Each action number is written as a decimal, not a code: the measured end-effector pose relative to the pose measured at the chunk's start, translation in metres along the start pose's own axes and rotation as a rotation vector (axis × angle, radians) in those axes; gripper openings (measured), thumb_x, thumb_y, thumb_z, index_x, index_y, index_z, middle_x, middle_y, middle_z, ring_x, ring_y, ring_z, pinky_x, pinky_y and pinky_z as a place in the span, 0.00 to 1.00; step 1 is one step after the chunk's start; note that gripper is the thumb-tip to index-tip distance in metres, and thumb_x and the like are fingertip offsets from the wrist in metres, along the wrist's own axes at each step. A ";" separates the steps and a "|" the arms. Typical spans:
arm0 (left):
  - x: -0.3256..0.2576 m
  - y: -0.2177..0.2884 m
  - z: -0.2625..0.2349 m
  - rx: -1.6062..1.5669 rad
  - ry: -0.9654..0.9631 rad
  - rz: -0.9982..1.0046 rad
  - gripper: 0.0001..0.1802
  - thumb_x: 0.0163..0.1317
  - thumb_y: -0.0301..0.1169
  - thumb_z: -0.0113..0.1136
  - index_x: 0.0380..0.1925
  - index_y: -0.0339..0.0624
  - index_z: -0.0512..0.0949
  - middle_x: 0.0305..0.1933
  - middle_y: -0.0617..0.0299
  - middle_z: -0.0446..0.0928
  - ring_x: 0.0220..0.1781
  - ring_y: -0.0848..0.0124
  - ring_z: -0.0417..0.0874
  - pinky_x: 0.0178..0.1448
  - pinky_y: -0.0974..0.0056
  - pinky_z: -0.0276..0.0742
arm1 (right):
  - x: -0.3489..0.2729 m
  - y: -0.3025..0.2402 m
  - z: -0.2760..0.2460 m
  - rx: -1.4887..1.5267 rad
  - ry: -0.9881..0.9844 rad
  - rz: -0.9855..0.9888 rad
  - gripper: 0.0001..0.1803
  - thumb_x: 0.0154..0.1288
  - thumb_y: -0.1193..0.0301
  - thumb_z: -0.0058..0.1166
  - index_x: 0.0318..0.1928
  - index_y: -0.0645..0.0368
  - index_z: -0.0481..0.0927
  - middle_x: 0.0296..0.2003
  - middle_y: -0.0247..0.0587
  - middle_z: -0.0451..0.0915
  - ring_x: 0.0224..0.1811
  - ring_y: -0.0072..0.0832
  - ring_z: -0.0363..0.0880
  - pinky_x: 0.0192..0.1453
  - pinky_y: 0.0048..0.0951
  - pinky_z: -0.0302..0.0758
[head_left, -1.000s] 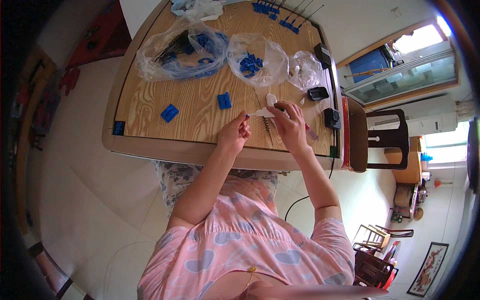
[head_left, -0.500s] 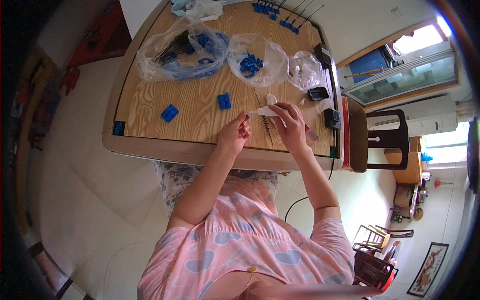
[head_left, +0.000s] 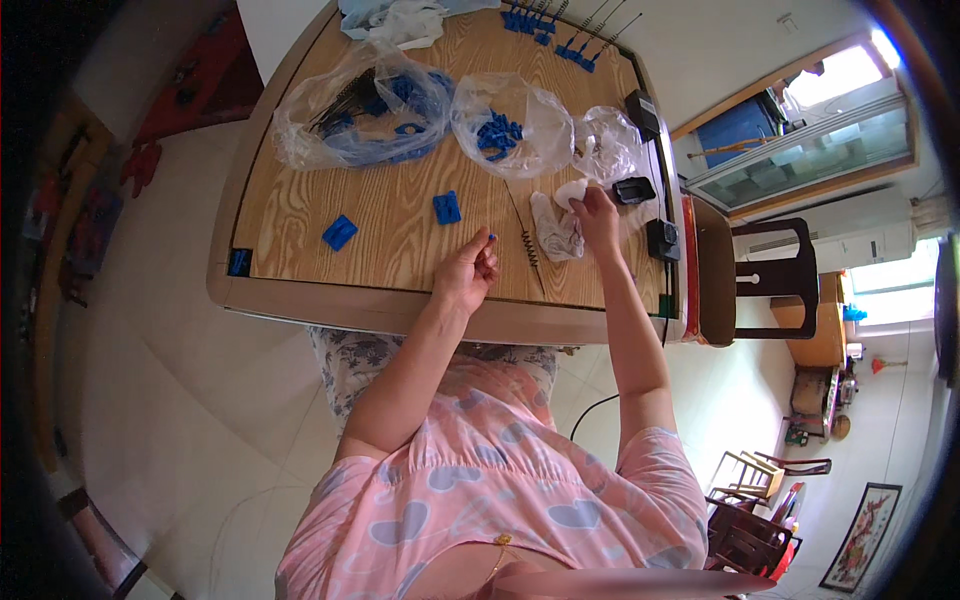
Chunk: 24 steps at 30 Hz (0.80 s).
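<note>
My left hand (head_left: 467, 274) is closed in a pinch near the front edge of the table, with a small blue piece (head_left: 492, 238) showing at its fingertips. Off to the right, my right hand (head_left: 599, 220) grips a white crumpled tissue (head_left: 571, 192). A larger white crumpled cloth (head_left: 553, 226) lies beside that hand. Between my hands a thin black rod with a coiled spring (head_left: 528, 246) rests on the wood. Two flat blue plastic parts, one nearer (head_left: 446, 208) and one farther left (head_left: 340, 232), lie on the table.
Clear bags holding blue parts (head_left: 362, 105) and small blue pieces (head_left: 498, 135) stand farther back. A crumpled clear bag (head_left: 608, 140), a black tray (head_left: 633, 190) and black boxes (head_left: 662, 240) line the right side. Several blue parts with springs (head_left: 575, 57) sit at the far edge.
My right hand has moved right, away from my left hand, with the white tissue. The white cloth now lies exposed on the table. My left hand has barely moved.
</note>
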<state>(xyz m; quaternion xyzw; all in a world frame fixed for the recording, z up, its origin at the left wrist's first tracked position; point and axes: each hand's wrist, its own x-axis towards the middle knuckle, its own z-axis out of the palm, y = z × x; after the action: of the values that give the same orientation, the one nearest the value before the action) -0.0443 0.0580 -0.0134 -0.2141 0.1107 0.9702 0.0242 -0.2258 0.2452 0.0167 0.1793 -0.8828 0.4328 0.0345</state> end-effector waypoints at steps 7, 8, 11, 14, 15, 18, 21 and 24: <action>-0.003 0.006 -0.007 -0.027 0.003 -0.007 0.17 0.56 0.43 0.69 0.33 0.42 0.78 0.20 0.73 0.70 0.26 0.79 0.70 0.33 0.73 0.66 | -0.038 -0.044 -0.009 -0.077 0.205 -0.226 0.15 0.57 0.76 0.58 0.47 0.58 0.79 0.39 0.43 0.79 0.41 0.33 0.79 0.46 0.32 0.75; -0.003 0.006 -0.005 -0.025 0.002 -0.013 0.17 0.56 0.43 0.69 0.33 0.42 0.78 0.20 0.73 0.70 0.26 0.79 0.70 0.33 0.73 0.66 | -0.046 -0.057 -0.013 -0.250 0.281 -0.363 0.18 0.55 0.78 0.58 0.48 0.56 0.79 0.38 0.43 0.78 0.41 0.36 0.77 0.46 0.34 0.74; -0.001 0.004 -0.001 -0.008 -0.009 -0.010 0.17 0.56 0.43 0.70 0.33 0.42 0.78 0.21 0.73 0.69 0.26 0.79 0.69 0.32 0.73 0.65 | -0.046 -0.073 0.001 -0.444 -0.010 -0.731 0.20 0.50 0.78 0.56 0.48 0.54 0.78 0.40 0.42 0.76 0.44 0.39 0.75 0.48 0.38 0.73; 0.002 0.005 -0.003 0.022 -0.053 -0.018 0.16 0.56 0.43 0.68 0.30 0.44 0.76 0.22 0.72 0.68 0.26 0.77 0.67 0.34 0.70 0.65 | -0.030 -0.078 0.019 -0.623 -0.249 -0.878 0.17 0.50 0.74 0.54 0.44 0.54 0.79 0.44 0.41 0.74 0.49 0.38 0.73 0.50 0.39 0.72; 0.002 0.004 -0.003 0.016 -0.034 -0.017 0.16 0.56 0.43 0.69 0.31 0.44 0.76 0.22 0.72 0.67 0.26 0.77 0.67 0.34 0.70 0.65 | -0.024 -0.076 0.020 -0.624 -0.247 -0.878 0.17 0.50 0.74 0.54 0.44 0.54 0.79 0.44 0.41 0.74 0.49 0.38 0.73 0.50 0.39 0.72; -0.002 0.002 0.002 0.013 0.010 -0.007 0.16 0.56 0.43 0.69 0.31 0.44 0.75 0.22 0.72 0.66 0.26 0.77 0.66 0.34 0.70 0.64 | -0.016 -0.063 0.022 -0.693 -0.482 -0.943 0.16 0.53 0.71 0.52 0.45 0.53 0.79 0.47 0.42 0.73 0.50 0.38 0.73 0.51 0.39 0.72; -0.002 0.002 -0.002 0.003 0.017 0.000 0.16 0.56 0.42 0.69 0.31 0.44 0.76 0.22 0.72 0.66 0.26 0.77 0.65 0.33 0.70 0.64 | -0.023 -0.059 0.016 -0.601 -0.561 -1.005 0.16 0.55 0.72 0.51 0.46 0.54 0.78 0.48 0.43 0.73 0.50 0.39 0.74 0.51 0.39 0.74; -0.002 0.003 -0.006 -0.018 -0.015 -0.002 0.16 0.56 0.42 0.70 0.31 0.43 0.76 0.22 0.73 0.68 0.26 0.78 0.67 0.32 0.71 0.64 | -0.032 -0.058 0.002 -0.475 -0.477 -1.011 0.16 0.55 0.73 0.52 0.47 0.56 0.77 0.49 0.45 0.73 0.50 0.41 0.75 0.49 0.39 0.76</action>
<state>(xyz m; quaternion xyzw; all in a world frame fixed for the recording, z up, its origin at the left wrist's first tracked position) -0.0405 0.0539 -0.0174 -0.2070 0.1015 0.9728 0.0239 -0.1759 0.2197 0.0524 0.6559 -0.7441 0.1016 0.0762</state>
